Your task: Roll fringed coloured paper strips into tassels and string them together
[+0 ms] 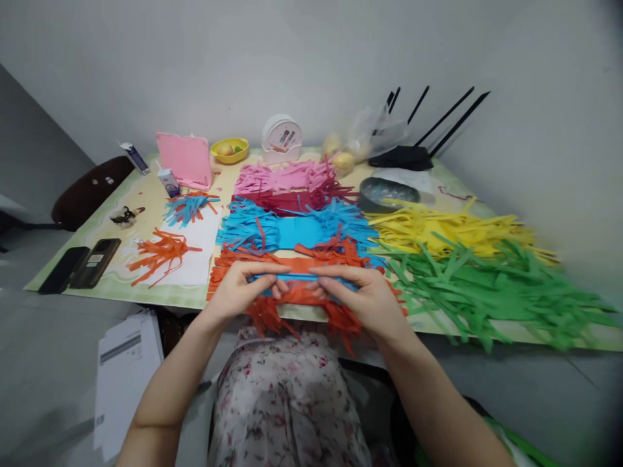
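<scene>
Near the table's front edge, my left hand (pixel 243 285) and my right hand (pixel 357 292) pinch the two ends of fringed tissue paper (pixel 299 277), thumbs pointing towards each other. The paper's upper edge is a narrow blue band, drawn straight between my fingers. Orange fringe (pixel 267 318) hangs below it over the edge. Just behind my hands lies an orange fringed stack (pixel 292 264), partly hidden by them. Beyond it are blue (pixel 299 232), dark red (pixel 282 203) and pink (pixel 285 177) fringed sheets in rows.
Yellow fringed paper (pixel 442 230) and green fringed paper (pixel 491 285) spread at the right. A dark bowl (pixel 388 193) and a black router (pixel 402 157) stand behind. At the left are orange tassels (pixel 163 251), a blue-orange tassel (pixel 189 209), phones (pixel 96 263) and a pink tablet case (pixel 183 159).
</scene>
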`<state>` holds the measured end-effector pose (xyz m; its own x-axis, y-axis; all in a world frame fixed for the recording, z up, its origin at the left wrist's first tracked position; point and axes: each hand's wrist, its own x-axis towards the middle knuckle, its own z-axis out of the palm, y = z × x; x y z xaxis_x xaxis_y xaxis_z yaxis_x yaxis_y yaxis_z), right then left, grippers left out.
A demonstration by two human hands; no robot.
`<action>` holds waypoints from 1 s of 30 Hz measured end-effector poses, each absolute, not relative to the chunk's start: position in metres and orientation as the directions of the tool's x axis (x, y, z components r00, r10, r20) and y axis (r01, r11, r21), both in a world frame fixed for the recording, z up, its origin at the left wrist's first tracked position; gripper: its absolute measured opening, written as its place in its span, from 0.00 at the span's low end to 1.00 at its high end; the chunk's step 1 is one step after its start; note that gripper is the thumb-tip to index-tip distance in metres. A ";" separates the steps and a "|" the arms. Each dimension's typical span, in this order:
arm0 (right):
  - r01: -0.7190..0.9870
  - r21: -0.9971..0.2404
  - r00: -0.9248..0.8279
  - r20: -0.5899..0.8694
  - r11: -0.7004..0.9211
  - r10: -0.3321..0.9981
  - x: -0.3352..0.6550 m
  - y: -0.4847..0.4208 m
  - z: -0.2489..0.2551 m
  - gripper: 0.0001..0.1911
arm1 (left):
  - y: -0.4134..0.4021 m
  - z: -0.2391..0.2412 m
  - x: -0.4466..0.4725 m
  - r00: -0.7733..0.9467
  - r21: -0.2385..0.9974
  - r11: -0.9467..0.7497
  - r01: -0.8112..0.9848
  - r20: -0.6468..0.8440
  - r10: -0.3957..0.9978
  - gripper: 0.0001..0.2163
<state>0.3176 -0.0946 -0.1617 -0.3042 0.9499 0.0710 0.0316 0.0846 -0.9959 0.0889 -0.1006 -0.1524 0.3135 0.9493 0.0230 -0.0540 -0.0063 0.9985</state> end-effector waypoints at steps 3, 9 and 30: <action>-0.037 -0.994 -0.302 0.110 0.103 0.947 0.318 -0.094 -0.165 0.09 | -0.101 -0.157 0.089 0.289 0.993 -0.008 -0.116 0.041 0.957 0.09; -0.042 -0.987 -0.329 0.161 0.156 0.931 0.319 -0.088 -0.167 0.06 | -0.100 -0.163 0.090 0.259 0.991 -0.073 -0.114 0.100 0.961 0.06; 0.199 -0.742 -0.658 0.383 0.640 0.648 0.327 -0.094 -0.139 0.14 | -0.108 -0.141 0.088 0.531 0.646 -0.561 0.517 0.273 0.802 0.07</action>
